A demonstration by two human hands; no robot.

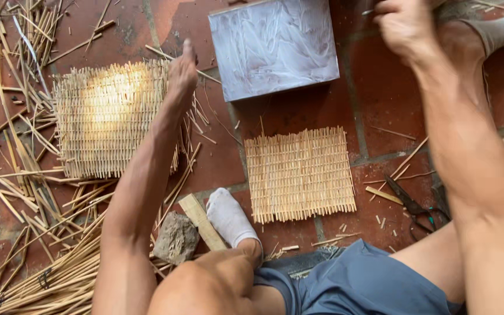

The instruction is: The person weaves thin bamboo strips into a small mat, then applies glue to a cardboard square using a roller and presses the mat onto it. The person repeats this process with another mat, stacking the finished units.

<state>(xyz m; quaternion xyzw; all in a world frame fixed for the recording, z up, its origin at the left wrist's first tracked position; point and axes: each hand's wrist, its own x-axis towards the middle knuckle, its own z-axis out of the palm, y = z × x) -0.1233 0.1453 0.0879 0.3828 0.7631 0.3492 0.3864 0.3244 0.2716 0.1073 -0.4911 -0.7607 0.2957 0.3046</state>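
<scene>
Reaching: left hand (182, 67) stretches over the big woven mat (109, 116) at the left, fingers curled; whether it grips anything I cannot tell.
Right hand: (403, 26) raised at the top right, fingers closed loosely, a thin sliver showing beside them; grip unclear.
Small mat: (300, 174) flat on the tiles, centre, between the arms.
Board: (272, 46) just above it.
Scissors: (415, 207) by the right forearm.
Sticks: (24, 175) scattered left.

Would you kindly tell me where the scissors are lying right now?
In the head view the scissors lie on the red tile floor at the right, beside the person's right forearm, just right of the small woven bamboo mat.
</scene>
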